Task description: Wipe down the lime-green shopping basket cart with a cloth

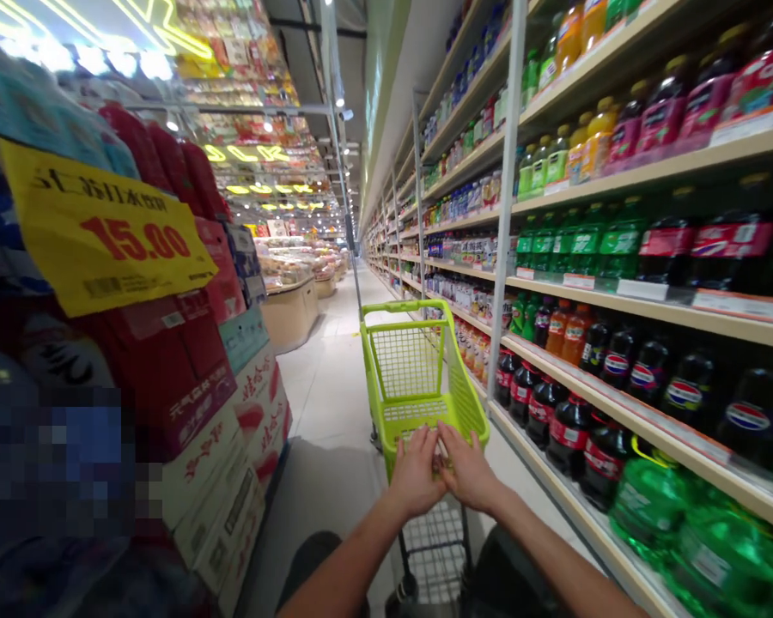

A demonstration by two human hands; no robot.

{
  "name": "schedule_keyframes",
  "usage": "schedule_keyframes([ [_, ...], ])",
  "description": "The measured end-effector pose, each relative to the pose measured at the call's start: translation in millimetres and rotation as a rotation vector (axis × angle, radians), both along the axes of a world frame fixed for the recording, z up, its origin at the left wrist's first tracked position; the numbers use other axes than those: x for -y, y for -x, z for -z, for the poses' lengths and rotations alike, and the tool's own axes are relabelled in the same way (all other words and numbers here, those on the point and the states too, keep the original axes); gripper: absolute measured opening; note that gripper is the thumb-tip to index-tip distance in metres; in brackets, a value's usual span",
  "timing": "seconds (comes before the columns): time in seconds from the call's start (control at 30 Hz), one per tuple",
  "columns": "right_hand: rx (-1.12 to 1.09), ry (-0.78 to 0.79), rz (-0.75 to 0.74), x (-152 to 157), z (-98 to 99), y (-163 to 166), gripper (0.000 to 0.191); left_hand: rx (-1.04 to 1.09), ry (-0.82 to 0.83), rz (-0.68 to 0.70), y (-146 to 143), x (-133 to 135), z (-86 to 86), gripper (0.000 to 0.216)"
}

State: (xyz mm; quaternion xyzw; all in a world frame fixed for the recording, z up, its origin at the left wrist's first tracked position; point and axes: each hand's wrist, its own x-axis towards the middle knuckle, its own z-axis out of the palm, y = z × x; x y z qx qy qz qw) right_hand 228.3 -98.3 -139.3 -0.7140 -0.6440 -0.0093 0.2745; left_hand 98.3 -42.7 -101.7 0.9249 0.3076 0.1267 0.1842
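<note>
My left hand (pixel 416 470) and my right hand (pixel 470 472) are side by side in front of me, over the near end of a lime-green shopping cart (pixel 374 378). Both have their fingers stretched forward, with the fingertips of the two hands close together or touching. Between the palms is a small gap, where I cannot make out any held thing. Whether the hands rest on the cart's near rim cannot be told. The cart's basket (pixel 418 412) shows mesh walls and floor; its near part is hidden behind my hands. A lower grey rack (pixel 433 541) shows beneath my wrists.
Tall shelves (pixel 573 196) of soft-drink bottles line the right side, with large green bottles (pixel 650 489) at the bottom. Stacked drink cartons (pixel 225 463) stand on the left under a yellow price sign (pixel 112 227). A tiled aisle (pixel 325 386) runs ahead past a display counter (pixel 289 313).
</note>
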Motion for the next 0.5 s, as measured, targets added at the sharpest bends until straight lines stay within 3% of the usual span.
schedule_keyframes([
  [0.13, 0.019, -0.15, 0.145, 16, 14.0, -42, 0.056, 0.125, -0.084, -0.042, -39, 8, 13.0, 0.043],
  [0.23, 0.052, -0.277, 0.177, 14, 31.1, -57, 0.05, 0.147, -0.125, 0.048, -54, 5, 20.4, 0.026],
  [0.37, 0.027, -0.377, 0.153, 9, 46.2, -57, 0.048, 0.166, -0.126, 0.163, -18, -19, 27.1, 0.032],
  [0.43, -0.063, -0.41, 0.142, 9, 45.4, -53, 0.05, 0.163, -0.104, 0.086, 4, -30, 30.1, 0.035],
  [0.5, -0.175, -0.411, 0.149, 8, 39.5, -48, 0.052, 0.193, -0.081, -0.038, 8, -33, 33.9, 0.04],
])
